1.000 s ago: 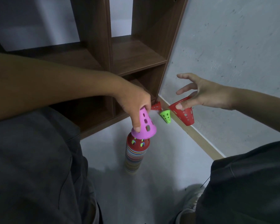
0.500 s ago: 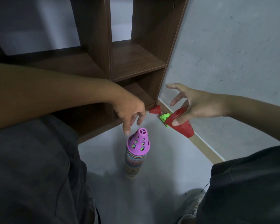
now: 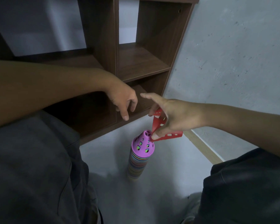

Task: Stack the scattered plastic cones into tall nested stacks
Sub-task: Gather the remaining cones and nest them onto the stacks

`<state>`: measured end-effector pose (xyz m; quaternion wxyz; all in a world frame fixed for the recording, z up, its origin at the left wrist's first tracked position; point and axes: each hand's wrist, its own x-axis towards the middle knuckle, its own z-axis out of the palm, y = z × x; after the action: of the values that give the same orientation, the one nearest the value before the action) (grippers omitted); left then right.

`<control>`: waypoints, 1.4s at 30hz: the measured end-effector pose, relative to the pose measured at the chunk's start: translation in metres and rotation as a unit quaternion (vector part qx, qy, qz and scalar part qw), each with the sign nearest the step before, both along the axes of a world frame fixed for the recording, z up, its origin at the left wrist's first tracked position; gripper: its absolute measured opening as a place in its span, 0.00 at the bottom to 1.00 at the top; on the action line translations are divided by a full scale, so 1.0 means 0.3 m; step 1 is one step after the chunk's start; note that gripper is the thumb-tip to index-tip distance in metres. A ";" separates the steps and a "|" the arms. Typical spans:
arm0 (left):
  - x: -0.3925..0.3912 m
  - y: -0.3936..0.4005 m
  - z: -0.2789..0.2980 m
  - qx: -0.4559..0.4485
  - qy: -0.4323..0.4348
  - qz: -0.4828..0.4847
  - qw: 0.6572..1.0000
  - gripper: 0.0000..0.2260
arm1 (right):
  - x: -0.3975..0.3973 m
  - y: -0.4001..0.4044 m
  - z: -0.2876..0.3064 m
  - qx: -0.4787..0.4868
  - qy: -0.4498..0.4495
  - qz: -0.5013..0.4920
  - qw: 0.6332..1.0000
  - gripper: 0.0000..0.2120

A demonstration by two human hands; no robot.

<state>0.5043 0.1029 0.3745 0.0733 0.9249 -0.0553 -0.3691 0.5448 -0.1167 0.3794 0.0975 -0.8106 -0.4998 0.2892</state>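
Observation:
A tall nested stack of many-coloured cones (image 3: 137, 164) stands on the grey floor, and a purple perforated cone (image 3: 142, 145) caps it. My right hand (image 3: 173, 117) pinches a red perforated cone (image 3: 160, 125) by its rim, tilted, with the rim's edge just beside the purple cone's tip. My left hand (image 3: 124, 101) hovers above and behind the stack with loosely hanging fingers and holds nothing. The small green and red cones seen earlier on the floor are hidden behind my right hand.
A dark wooden shelf unit (image 3: 142, 62) with open compartments stands right behind the stack. A grey wall with a wooden skirting strip (image 3: 204, 147) runs along the right. My knees in dark trousers (image 3: 31, 167) flank the stack on both sides.
My left hand let go of the purple cone on the stack and rose away. My right hand carried the red cone leftward from the wall to just above the stack.

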 end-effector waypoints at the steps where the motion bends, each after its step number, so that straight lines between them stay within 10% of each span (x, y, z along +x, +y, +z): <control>1: -0.002 0.007 0.001 0.000 0.001 0.004 1.000 0.22 | -0.005 0.007 0.000 0.005 -0.002 0.003 1.000 0.58; 24: -0.088 0.165 -0.024 -0.040 -0.014 0.090 0.995 0.19 | -0.008 0.085 -0.046 0.045 0.012 -0.016 0.999 0.35; 42: 0.344 0.117 -0.405 -0.106 -0.096 0.084 0.986 0.17 | 0.574 -0.102 -0.417 -0.052 -0.070 -0.141 0.986 0.17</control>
<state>0.6073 0.1380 0.2530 0.1961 0.9442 -0.0232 -0.2634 0.7170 -0.1472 0.2543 0.0596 -0.8953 -0.3703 0.2405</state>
